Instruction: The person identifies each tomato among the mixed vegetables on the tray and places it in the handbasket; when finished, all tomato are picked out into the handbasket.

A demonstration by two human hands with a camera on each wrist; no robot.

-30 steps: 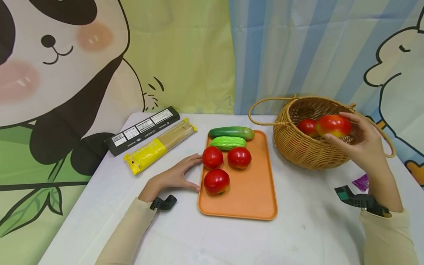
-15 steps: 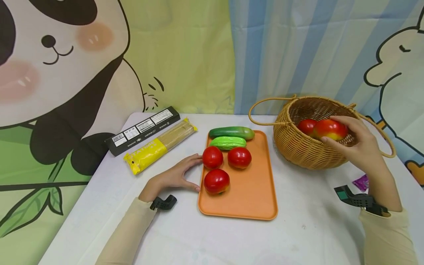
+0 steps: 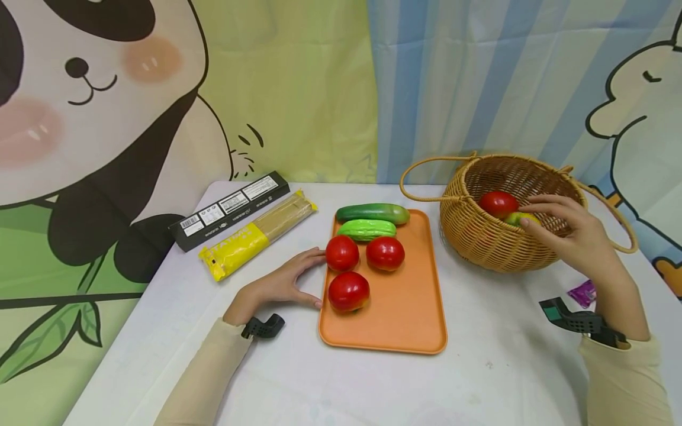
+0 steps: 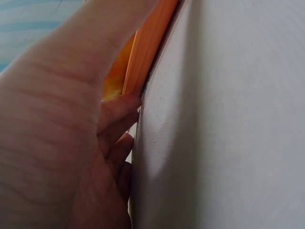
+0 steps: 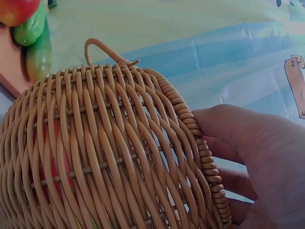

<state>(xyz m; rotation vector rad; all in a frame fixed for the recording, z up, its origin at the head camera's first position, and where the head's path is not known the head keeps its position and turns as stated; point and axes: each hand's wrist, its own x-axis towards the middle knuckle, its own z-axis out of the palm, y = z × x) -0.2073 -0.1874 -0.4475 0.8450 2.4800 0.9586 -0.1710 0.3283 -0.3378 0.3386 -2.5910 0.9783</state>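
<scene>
My left hand (image 3: 282, 283) lies at the left edge of an orange tray (image 3: 405, 319), fingers spread, fingertips at the rim. On the tray sit three red tomatoes (image 3: 385, 253), a bright green ridged cucumber-like vegetable (image 3: 366, 229) and a dark green cucumber (image 3: 371, 212). My right hand (image 3: 578, 234) reaches over the mouth of a wicker basket (image 3: 495, 248), fingers loosely bent with nothing gripped. Inside, a red tomato (image 3: 498, 204) rests beside a yellow-green fruit (image 3: 524, 219), partly hidden by the basket rim and my thumb. The right wrist view shows fingers behind the woven rim (image 5: 209, 162).
Left of the tray lie a yellow pack of noodles (image 3: 256, 236) and a long black box (image 3: 231, 209). A small purple packet (image 3: 583, 294) is near my right wrist. The basket's handle (image 3: 421, 177) sticks out toward the tray. A printed curtain (image 3: 298, 89) stands behind the table.
My right hand has lowered the red-and-yellow fruit into the basket and let go; it now sits lower, mostly out of sight. The tomato in the basket shifted slightly. My left hand stays put.
</scene>
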